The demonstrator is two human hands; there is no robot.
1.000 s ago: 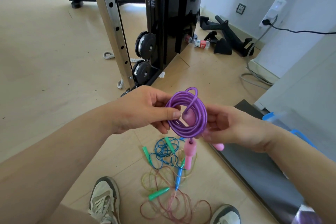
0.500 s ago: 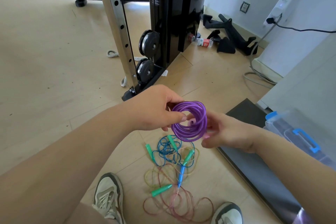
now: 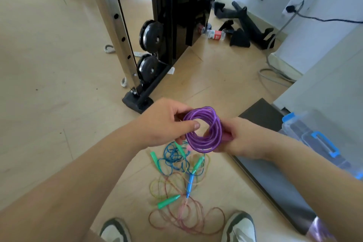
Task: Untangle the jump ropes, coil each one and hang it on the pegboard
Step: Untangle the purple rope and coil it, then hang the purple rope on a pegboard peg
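Note:
A purple jump rope [image 3: 204,139] is wound into a small coil and held in front of me at waist height. My left hand [image 3: 167,122] pinches the coil's left side between thumb and fingers. My right hand [image 3: 237,137] grips the coil's right side, with the pink handles mostly hidden behind its fingers. On the floor below lies a tangle of other ropes: a blue rope [image 3: 172,157], a yellow rope [image 3: 157,188] and a reddish rope [image 3: 186,220], with green handles [image 3: 168,201] and a blue handle [image 3: 190,184]. No pegboard is in view.
A weight machine with a steel upright [image 3: 114,25] and black tower [image 3: 176,12] stands ahead. A dark mat [image 3: 275,182] and a clear bin with blue latches [image 3: 314,139] lie to the right. A bottle [image 3: 215,34], black stands and cables lie by the wall. My shoes [image 3: 238,226] flank the tangle.
The pink handles that hung below the coil are now tucked up behind my right hand. Both hands and the coil have sunk slightly in view, and the coil looks tighter.

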